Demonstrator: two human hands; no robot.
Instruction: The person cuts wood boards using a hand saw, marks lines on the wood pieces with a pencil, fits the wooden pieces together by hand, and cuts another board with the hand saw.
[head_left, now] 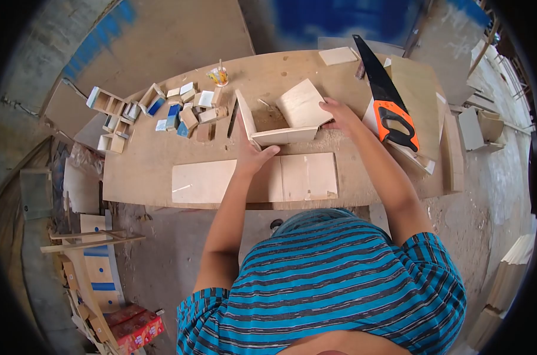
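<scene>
A partly joined wooden frame (286, 136) stands on the workbench, with one board upright on its left side and a wider panel (301, 103) leaning at its right. My left hand (253, 155) is closed round the lower left corner of the frame, thumb along the front board. My right hand (338, 114) grips the right edge of the panel. Just left of the frame lies a thin dark tool (233, 119). Nearer my body, a long pale board (310, 177) lies flat, partly behind my left forearm.
Small wood blocks (188, 117) and a small cup (219, 76) are at the left of the workbench (144, 177). An orange-handled saw (393, 112) rests on boards at the right. Open wooden boxes (111, 124) stand at the far left edge.
</scene>
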